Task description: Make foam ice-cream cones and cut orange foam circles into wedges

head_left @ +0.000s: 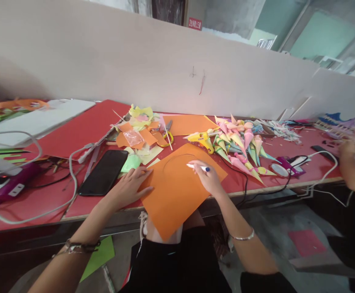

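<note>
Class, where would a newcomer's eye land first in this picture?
Probably on the bright orange sheet at lower centre, jutting past the front edge of the red tabletop. The left hand lies at its left side, while the right hand holds a pen over it. Next might come the heap of pastel cones, right of the yellow glue gun.

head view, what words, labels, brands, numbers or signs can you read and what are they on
"卫生间请上三楼", on the red sign beyond the white partition; slightly blurred, so the middle characters are uncertain.
Yellow glue gun: label too small to read.
Pen in the right hand: no readable text.
</note>
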The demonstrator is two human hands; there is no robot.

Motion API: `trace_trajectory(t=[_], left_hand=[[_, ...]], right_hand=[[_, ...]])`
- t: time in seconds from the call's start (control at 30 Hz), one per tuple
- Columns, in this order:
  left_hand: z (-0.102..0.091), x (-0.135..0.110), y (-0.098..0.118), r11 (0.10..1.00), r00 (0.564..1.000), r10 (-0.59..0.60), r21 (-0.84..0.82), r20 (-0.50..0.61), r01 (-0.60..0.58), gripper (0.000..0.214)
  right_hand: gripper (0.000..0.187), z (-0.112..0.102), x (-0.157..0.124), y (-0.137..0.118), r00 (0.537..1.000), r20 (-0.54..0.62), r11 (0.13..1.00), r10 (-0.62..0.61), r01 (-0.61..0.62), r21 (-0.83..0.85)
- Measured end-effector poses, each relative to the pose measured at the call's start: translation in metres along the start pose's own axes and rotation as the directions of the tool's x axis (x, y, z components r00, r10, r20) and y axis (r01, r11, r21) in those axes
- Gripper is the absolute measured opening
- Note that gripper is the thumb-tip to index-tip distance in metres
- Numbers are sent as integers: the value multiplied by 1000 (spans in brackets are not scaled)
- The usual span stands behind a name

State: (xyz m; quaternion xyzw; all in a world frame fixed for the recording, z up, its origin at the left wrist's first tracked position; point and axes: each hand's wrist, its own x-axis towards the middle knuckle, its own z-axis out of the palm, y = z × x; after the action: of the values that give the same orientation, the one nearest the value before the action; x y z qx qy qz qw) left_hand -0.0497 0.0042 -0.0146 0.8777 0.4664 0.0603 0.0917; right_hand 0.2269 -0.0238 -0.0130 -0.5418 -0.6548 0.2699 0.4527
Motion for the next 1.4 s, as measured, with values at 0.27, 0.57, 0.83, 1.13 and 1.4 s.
trace_trajectory(t=[0.27, 0.57, 0.83, 1.13, 1.4], left_hand=[[-2, -2, -10, 998, 998, 53, -34, 19, -53, 60], [1, -4, -12, 997, 999, 45, -66, -14, -46, 62], [4, -3, -15, 996, 998, 51, -77, -32, -54, 62], [1, -4, -11, 998, 1000, 29, -48, -12, -29, 63], [0, -4, -11, 999, 1000, 23, -44, -12, -24, 65]], right_hand=[[19, 49, 36, 2, 944, 170, 871, 284, -328, 365], [21, 54, 33, 5, 969, 101, 944, 227, -245, 223], [27, 34, 30, 3, 846, 530, 935, 61, -234, 266], [24, 45, 31, 5, 943, 302, 928, 143, -233, 289], [28, 23, 32, 12, 731, 682, 924, -18, -248, 291]])
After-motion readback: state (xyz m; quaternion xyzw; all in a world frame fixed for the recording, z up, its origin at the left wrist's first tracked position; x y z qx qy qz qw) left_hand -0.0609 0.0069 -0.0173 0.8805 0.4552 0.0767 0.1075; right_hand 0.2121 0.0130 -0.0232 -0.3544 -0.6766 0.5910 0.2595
